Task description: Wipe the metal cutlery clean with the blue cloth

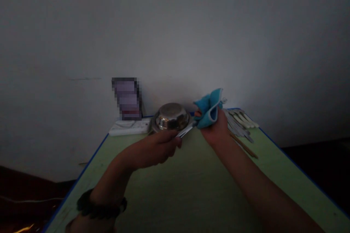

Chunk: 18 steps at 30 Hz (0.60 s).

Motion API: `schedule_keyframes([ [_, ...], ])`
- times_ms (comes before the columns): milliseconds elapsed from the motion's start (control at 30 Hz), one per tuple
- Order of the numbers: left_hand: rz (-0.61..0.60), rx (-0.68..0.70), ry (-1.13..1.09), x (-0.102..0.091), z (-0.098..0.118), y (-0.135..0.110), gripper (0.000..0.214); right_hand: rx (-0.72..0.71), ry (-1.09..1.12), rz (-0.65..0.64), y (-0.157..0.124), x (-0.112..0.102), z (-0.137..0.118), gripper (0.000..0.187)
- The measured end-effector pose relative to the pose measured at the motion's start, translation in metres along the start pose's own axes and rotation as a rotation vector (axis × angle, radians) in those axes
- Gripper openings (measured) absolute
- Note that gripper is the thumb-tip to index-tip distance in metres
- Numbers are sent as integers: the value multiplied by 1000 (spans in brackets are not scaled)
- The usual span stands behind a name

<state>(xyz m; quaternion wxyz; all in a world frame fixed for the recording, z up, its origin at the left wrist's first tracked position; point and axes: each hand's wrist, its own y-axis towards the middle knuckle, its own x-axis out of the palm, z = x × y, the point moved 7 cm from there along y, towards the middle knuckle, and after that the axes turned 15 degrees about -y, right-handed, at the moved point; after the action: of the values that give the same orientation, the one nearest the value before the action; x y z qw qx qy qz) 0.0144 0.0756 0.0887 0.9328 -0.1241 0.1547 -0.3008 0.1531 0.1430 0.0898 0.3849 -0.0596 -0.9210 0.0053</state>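
Observation:
My left hand [161,147], fingers closed, grips one end of a slim piece of metal cutlery [186,131]. Its other end runs to the folded blue cloth [209,111], so I cannot tell whether it is a fork or a spoon. My right hand [216,127] is closed around the cloth, which meets the cutlery. Just behind my hands, a shiny steel bowl [172,114] rests upside down. Right of my right hand lie spoons [242,118] with pale handles, other metal cutlery [239,129] and wooden chopsticks [246,147].
The green table [169,193] has a blue edge and stands against a grey wall [175,36]. At its back left, a pixelated upright panel [128,98] leans above a flat white box [129,126].

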Motion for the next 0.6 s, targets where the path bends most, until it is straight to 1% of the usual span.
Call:
schedule_keyframes([
  [133, -54, -20, 16, 0, -3, -2, 32, -34, 101, -43, 4, -4, -18, 39],
  [267, -89, -26, 11, 0, -5, -3, 33, -67, 88, -9, 4, -8, -20, 38],
  [400, -93, -27, 4, 1, -7, -3, 34, -85, -2, 59, -4, -4, -12, 31],
  [533, -101, -34, -38, 2, -11, -1, 33, -9, -58, 120, -15, 1, 4, 32],
  [600, -97, -41, -44, 2, -12, 0, 33, 12, -78, 106, -19, 4, 12, 34],
])
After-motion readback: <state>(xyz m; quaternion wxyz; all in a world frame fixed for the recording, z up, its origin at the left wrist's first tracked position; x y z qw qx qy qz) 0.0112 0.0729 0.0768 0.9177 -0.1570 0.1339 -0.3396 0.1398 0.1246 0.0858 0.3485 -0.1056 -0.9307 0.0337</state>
